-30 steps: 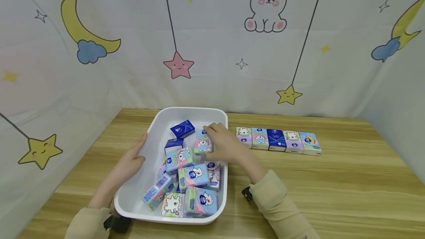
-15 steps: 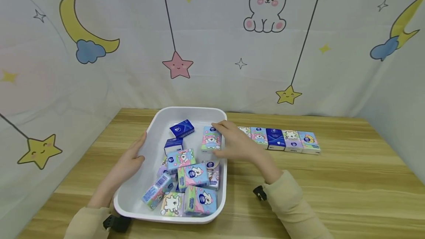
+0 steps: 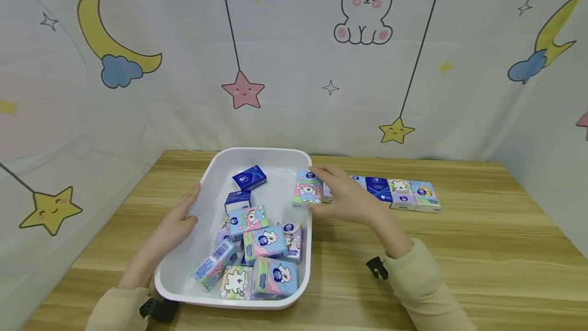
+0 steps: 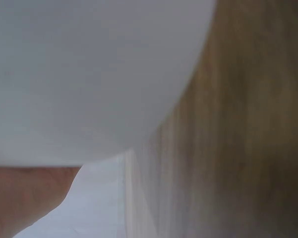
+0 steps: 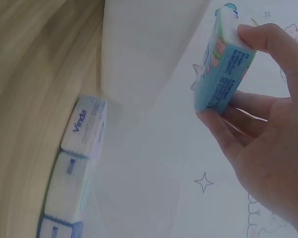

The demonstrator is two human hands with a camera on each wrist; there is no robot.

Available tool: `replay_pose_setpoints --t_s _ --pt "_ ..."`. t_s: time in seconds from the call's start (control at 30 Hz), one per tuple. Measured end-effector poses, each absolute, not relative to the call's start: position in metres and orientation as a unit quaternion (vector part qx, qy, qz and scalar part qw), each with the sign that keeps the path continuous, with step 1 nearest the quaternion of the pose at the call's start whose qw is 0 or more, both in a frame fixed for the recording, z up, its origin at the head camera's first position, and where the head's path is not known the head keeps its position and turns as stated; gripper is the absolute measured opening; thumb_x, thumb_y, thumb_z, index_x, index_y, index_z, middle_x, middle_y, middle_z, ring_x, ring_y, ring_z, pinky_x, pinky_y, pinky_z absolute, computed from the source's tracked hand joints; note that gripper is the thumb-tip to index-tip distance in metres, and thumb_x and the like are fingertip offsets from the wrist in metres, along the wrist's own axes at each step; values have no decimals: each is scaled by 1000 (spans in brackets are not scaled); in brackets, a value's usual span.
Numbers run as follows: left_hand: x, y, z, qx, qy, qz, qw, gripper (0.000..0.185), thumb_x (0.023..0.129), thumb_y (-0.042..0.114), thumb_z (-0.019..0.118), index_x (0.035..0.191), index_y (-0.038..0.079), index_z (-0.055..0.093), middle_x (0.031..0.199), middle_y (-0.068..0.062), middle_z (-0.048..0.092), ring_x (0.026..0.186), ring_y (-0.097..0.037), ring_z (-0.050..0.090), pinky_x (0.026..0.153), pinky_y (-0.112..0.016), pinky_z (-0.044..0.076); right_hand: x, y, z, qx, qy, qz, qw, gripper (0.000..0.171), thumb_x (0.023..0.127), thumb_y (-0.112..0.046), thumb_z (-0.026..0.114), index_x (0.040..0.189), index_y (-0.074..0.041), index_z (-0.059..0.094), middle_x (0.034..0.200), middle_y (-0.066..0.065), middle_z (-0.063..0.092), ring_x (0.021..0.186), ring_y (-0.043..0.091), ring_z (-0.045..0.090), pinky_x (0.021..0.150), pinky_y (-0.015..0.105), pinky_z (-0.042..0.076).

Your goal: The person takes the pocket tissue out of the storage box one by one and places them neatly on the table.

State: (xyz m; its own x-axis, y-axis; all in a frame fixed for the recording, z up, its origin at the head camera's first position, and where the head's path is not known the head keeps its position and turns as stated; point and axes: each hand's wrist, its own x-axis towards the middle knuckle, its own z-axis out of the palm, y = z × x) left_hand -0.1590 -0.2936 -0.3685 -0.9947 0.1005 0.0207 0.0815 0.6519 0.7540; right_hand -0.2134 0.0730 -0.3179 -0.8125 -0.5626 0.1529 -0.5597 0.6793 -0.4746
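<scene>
My right hand (image 3: 346, 198) holds a small blue-and-pink tissue pack (image 3: 307, 188) with a cartoon bear, just over the right rim of a white plastic bin (image 3: 275, 160). The right wrist view shows the tissue pack (image 5: 225, 69) between thumb and fingertips, raised above the table. My left hand (image 3: 172, 226) grips the bin's left rim, thumb inside and fingers along the outside; the left wrist view has mostly the bin's outer wall (image 4: 89, 74). Several tissue packs, patterned (image 3: 265, 243) and dark blue (image 3: 250, 178), lie loose inside.
Right of the bin, a row of tissue packs stands side by side on the wooden table (image 3: 441, 259), among them a dark blue pack (image 3: 378, 189) and a light blue pack (image 3: 424, 195) at the right end. A printed white curtain (image 3: 294, 116) hangs behind the table.
My right hand has lifted the tissue pack and moved it right, from inside the bin to its right rim. The left hand stays at the left rim.
</scene>
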Motion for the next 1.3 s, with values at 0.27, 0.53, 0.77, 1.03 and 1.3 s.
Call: replay_pose_setpoints --t_s 0.27,0.53,0.77,1.03,1.3 --pt "-158 -293 -367 44 910 412 19 76 87 -8 39 153 3 5 159 -28 1 143 -54 7 111 -68 18 -213 90 -316 -306 917 -254 -12 85 77 -38 76 149 -15 36 147 10 43 136 31 41 110 52 42" --pt "-158 -294 -369 44 913 406 18 74 88 -7 38 154 3 4 159 -28 3 141 -55 11 107 -68 26 -215 108 -317 -292 925 -245 -2 83 78 -36 75 148 -13 37 147 9 43 136 30 43 107 51 44" --pt "-159 -294 -370 49 913 404 14 75 87 -8 39 153 2 6 158 -30 4 141 -56 11 108 -68 24 -221 111 -324 -283 929 -234 42 84 76 -34 74 147 -8 38 145 12 43 126 28 48 103 48 47" --pt "-159 -293 -369 45 912 406 19 74 88 -7 38 153 3 4 159 -29 2 141 -56 11 107 -68 25 -228 110 -339 -280 935 -203 78 83 73 -29 75 145 -5 41 140 15 46 115 25 52 98 44 51" --pt "-159 -293 -369 45 914 403 18 75 88 -7 39 153 3 5 158 -30 3 141 -56 11 107 -68 26 -233 111 -350 -284 935 -190 91 84 73 -32 79 144 -5 43 134 14 50 109 23 53 95 43 52"
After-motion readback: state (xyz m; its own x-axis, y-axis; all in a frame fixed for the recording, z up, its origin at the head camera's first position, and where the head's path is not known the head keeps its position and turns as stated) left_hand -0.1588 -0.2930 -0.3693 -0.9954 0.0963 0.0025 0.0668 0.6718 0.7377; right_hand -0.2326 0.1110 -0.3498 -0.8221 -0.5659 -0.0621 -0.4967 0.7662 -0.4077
